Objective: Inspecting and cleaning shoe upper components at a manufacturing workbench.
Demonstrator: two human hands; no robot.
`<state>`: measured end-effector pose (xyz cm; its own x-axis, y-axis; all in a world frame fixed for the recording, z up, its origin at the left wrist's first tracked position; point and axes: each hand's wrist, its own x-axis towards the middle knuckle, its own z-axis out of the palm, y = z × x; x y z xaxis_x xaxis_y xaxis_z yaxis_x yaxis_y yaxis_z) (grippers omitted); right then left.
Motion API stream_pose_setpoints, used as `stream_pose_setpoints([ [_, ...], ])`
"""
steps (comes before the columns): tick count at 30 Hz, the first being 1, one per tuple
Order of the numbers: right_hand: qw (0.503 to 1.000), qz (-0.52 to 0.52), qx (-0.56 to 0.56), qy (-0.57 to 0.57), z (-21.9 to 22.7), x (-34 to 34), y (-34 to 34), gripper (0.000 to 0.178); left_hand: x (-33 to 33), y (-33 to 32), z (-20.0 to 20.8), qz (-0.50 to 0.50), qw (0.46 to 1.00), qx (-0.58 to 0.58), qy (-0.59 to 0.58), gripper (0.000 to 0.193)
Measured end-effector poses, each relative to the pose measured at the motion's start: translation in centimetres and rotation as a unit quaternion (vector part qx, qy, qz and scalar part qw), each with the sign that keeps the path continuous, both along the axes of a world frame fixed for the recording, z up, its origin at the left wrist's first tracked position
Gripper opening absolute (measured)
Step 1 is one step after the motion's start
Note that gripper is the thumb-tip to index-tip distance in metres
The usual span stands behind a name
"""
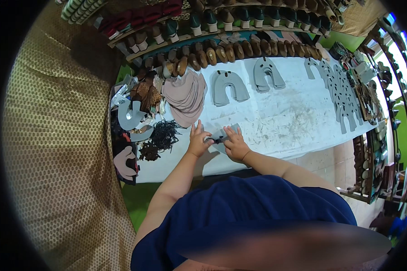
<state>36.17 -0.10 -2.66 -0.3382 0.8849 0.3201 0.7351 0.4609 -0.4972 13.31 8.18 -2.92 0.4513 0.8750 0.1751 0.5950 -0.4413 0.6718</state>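
Near the front edge of the white-covered table [276, 131], I have both hands on a small grey, U-like cut piece of shoe upper [220, 134] with dark bits at its middle. My left hand [198, 141] pinches its left side between thumb and fingers. On the other side, my right hand [236, 145] grips it with the fingers laid over the far edge. Just beyond my left hand lies a fanned stack of pinkish-beige cut pieces [185, 97]. Left of that hand sits a tangle of black laces or strips [165, 135]. Exactly what my fingertips press on is too small to tell.
Two stacks of grey U-shaped uppers [219, 92] [261, 80] lie farther back. Grey punched pieces [339, 90] spread at the right. Rows of brown shoe lasts [230, 53] line the back. Cluttered offcuts [131, 115] fill the left end; a shoe rack [368, 167] stands at right.
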Motion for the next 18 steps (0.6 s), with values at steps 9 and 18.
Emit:
stream_pose_setpoints([
  [9,0.998,-0.036,-0.045,0.034,1.6,-0.3,-0.1,0.033,1.4,0.3,1.3,0.119,0.981,-0.047,0.144,0.027],
  [18,0.968,-0.231,-0.088,0.047,-1.7,-0.1,1.8,0.048,0.3,-0.3,2.8,0.112,0.956,-0.121,0.243,0.028],
])
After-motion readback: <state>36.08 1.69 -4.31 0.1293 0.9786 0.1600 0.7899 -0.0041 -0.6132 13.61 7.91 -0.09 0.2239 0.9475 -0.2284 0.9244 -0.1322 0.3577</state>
